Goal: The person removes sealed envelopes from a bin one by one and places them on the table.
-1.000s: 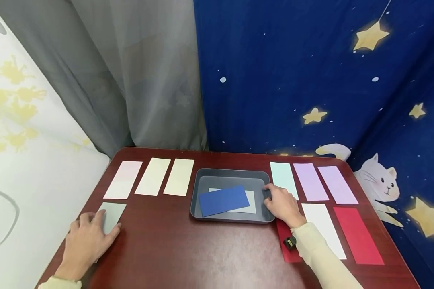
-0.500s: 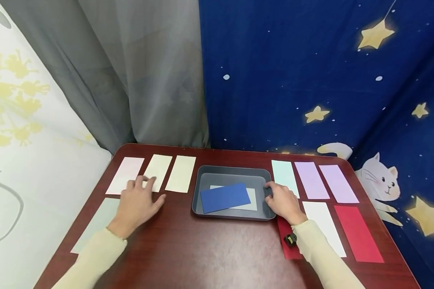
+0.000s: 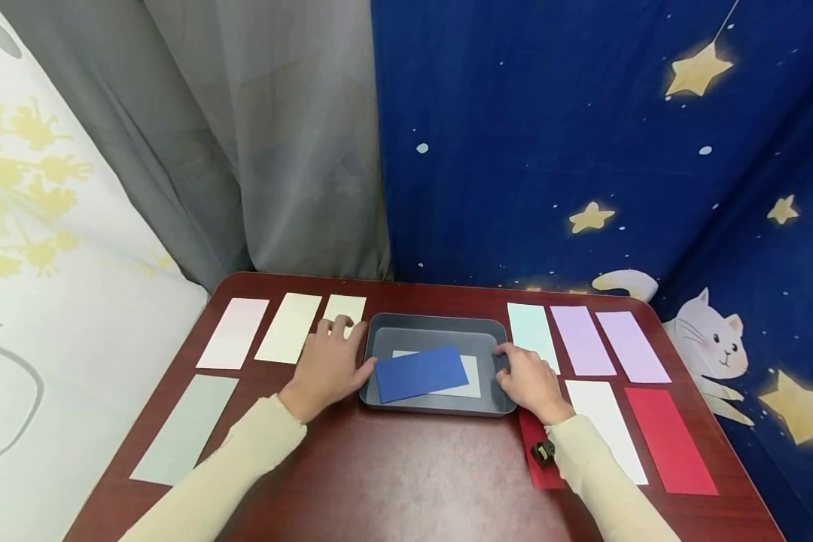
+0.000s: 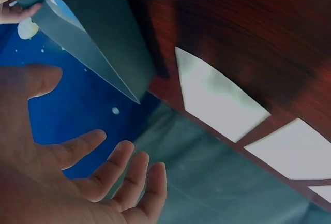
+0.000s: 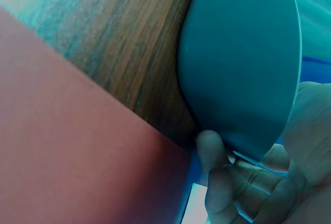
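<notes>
A dark grey rectangular tray (image 3: 440, 409) stands at the middle of the table. Inside it a blue card (image 3: 413, 378) lies askew over a pale grey card (image 3: 473, 375). My left hand (image 3: 327, 370) is at the tray's left side, fingers spread and loosely bent, overlapping a cream card (image 3: 347, 305) in the head view. Nothing is between its fingers in the left wrist view. My right hand (image 3: 531, 385) grips the tray's right rim, thumb and fingers on either side of the wall; the right wrist view shows its fingers (image 5: 220, 188) around the tray's corner.
On the left lie a pinkish card (image 3: 232, 333), another cream card (image 3: 288, 328) and a longer grey-green card (image 3: 186, 429). To the right are a mint card (image 3: 531, 335), two lilac cards, a white card (image 3: 606, 429) and two red cards, one partly under my right sleeve.
My left hand has left the grey-green card at the left and swept right and away from me, past the cream cards, to the tray. The right hand stays on the rim.
</notes>
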A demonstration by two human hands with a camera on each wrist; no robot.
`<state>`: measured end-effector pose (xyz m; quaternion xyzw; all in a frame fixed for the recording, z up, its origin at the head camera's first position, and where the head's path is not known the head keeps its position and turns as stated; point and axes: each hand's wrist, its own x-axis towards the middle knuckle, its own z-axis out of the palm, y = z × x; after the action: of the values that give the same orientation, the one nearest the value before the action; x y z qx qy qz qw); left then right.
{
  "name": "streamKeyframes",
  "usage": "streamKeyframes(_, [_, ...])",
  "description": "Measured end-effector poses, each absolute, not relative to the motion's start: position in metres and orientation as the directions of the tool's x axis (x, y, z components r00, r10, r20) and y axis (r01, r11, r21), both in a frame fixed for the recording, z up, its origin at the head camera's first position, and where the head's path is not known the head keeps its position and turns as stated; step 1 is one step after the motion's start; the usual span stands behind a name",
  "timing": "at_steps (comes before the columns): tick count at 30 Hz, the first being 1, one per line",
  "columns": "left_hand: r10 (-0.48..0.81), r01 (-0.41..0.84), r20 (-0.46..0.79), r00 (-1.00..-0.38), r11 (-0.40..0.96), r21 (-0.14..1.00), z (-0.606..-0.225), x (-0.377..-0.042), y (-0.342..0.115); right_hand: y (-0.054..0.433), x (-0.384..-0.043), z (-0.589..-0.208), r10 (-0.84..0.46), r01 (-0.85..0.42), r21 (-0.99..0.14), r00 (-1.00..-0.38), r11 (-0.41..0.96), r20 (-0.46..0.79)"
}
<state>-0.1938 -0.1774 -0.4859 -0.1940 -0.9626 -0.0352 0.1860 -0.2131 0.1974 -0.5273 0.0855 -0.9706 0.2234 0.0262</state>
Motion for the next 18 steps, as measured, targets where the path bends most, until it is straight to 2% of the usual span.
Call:
streamKeyframes(12, [0.458,0.445,0.271,-0.847,0.889,-0.109,-0.494,-0.205,-0.131,0.197,-0.213,-0.527,-0.156,-0.186,-0.429,-0.982,0.884,0.104])
streamKeyframes(18, [0.477,0.465,0.234,-0.847,0.879,-0.106,-0.497,-0.208,-0.112,0.196,-0.212,-0.526,-0.151,-0.178,-0.427,-0.984,0.886,0.097])
